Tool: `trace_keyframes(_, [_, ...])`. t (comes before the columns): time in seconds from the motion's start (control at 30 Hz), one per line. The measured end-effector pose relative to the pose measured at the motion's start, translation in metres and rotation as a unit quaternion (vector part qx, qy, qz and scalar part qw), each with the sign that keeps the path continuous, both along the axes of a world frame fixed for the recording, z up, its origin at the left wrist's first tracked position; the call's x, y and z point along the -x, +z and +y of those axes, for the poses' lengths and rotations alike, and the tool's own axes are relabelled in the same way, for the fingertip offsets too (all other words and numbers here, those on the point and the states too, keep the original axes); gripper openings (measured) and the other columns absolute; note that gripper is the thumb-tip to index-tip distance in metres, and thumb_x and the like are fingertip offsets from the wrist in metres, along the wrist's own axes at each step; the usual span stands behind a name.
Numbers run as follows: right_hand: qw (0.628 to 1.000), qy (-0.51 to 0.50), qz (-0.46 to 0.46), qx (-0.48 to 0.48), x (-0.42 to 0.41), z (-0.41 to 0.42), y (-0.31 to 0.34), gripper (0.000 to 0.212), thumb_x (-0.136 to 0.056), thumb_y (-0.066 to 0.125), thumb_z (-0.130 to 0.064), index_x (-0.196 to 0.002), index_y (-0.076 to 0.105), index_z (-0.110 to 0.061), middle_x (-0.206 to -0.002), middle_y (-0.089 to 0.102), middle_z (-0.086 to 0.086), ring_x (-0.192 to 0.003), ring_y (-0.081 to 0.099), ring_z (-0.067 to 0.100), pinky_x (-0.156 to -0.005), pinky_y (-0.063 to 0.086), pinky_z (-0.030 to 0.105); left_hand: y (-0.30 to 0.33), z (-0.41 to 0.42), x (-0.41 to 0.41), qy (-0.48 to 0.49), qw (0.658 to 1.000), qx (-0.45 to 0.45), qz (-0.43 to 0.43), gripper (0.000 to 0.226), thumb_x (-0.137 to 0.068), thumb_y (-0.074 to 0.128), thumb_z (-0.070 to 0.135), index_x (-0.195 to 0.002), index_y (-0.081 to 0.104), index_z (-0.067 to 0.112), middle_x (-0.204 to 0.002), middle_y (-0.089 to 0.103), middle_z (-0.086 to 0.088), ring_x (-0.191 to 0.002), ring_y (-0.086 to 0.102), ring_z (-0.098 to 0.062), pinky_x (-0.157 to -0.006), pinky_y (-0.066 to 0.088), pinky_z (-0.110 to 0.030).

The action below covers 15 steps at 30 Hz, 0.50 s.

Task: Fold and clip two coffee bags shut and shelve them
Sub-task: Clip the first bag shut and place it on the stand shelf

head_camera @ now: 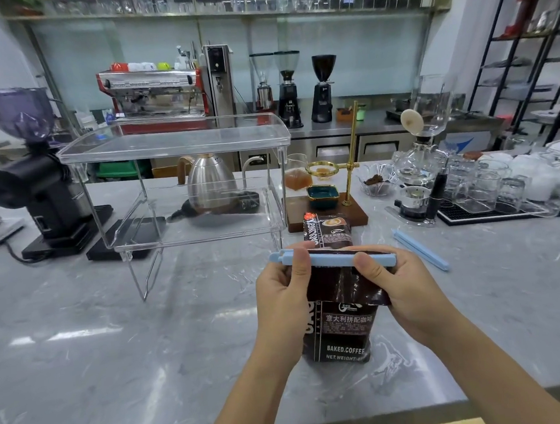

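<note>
A dark brown coffee bag (pixel 344 328) stands on the grey marble counter in front of me, its top folded over. A light blue sealing clip (pixel 332 258) lies across that fold. My left hand (pixel 285 296) pinches the clip's left part and the bag's side. My right hand (pixel 398 286) presses its thumb on the clip's right part and holds the bag's right edge. Behind it stands a second coffee bag (pixel 328 233), upright with no clip on it. A second blue clip (pixel 419 249) lies loose on the counter to the right. The clear acrylic two-level shelf (pixel 176 146) stands to the left.
A black grinder (pixel 41 197) sits at far left, a steel kettle (pixel 211 184) behind the shelf. A wooden pour-over stand (pixel 326 210) with a brass pole, a siphon brewer (pixel 419 178) and several glasses (pixel 495 187) crowd the right. The counter's front edge runs near the bottom.
</note>
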State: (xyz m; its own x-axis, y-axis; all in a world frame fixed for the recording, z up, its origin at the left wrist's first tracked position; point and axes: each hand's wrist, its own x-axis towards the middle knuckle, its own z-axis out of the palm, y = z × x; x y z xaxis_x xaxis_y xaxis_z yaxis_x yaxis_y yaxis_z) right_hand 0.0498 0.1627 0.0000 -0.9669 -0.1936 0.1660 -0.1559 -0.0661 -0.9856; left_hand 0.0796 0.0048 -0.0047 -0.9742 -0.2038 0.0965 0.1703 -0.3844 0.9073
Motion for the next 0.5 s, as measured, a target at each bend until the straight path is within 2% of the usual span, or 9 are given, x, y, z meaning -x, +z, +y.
trace_keyframes(0.1, [1.000, 0.000, -0.002, 0.003, -0.0025, -0.0006, 0.0010, 0.059, -0.057, 0.081, -0.065, -0.102, 0.078, -0.026, -0.105, 0.074, 0.021, -0.108, 0.066, 0.044, -0.095, 0.047, 0.069, 0.0005, -0.0001, -0.0003, 0.000, 1.000, -0.006, 0.004, 0.036, -0.082, 0.060, 0.042, -0.103, 0.073, 0.016, -0.085, 0.079, -0.005, -0.079, 0.078, -0.018, -0.060, 0.060, -0.024])
trace_keyframes(0.23, [1.000, -0.004, -0.001, 0.011, -0.0064, -0.0024, 0.0022, 0.063, -0.055, 0.080, -0.068, -0.103, 0.077, -0.026, -0.107, 0.068, 0.031, -0.108, 0.059, 0.053, -0.093, 0.044, 0.073, -0.0019, -0.0011, 0.0013, 0.009, 1.000, 0.000, 0.007, 0.030, -0.082, 0.062, 0.041, -0.098, 0.075, 0.019, -0.083, 0.079, -0.004, -0.081, 0.077, -0.020, -0.065, 0.062, -0.028])
trace_keyframes(0.33, [1.000, -0.005, 0.001, 0.015, -0.0087, -0.0031, 0.0037, 0.049, -0.065, 0.078, -0.058, -0.100, 0.078, -0.025, -0.108, 0.066, 0.034, -0.109, 0.059, 0.054, -0.094, 0.046, 0.070, -0.0030, -0.0007, 0.0024, 0.012, 1.000, -0.008, 0.007, 0.028, -0.081, 0.063, 0.040, -0.094, 0.076, 0.019, -0.083, 0.079, -0.006, -0.081, 0.077, -0.021, -0.066, 0.063, -0.031])
trace_keyframes(0.5, [1.000, -0.002, -0.007, 0.016, -0.0081, -0.0023, 0.0019, 0.049, -0.063, 0.078, -0.056, -0.101, 0.077, -0.024, -0.110, 0.066, 0.034, -0.109, 0.061, 0.051, -0.093, 0.046, 0.071, -0.0025, 0.0001, 0.0045, 0.006, 0.999, -0.053, 0.011, 0.035, -0.078, 0.065, 0.035, -0.096, 0.073, 0.006, -0.079, 0.076, -0.008, -0.071, 0.075, -0.018, -0.058, 0.061, -0.027])
